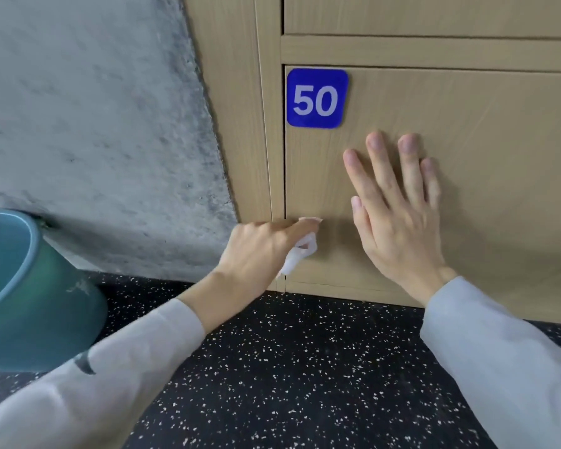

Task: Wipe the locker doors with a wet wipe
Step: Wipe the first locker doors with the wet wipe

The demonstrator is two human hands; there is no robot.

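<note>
Head view: left hand pinches a white wet wipe at the left edge of locker door number 50; right hand lies spread flat on the panel. Teal bucket stands well left on speckled floor.

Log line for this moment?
left hand: holds wipe at door left edge | right hand: flat on door | plate: 50
</note>
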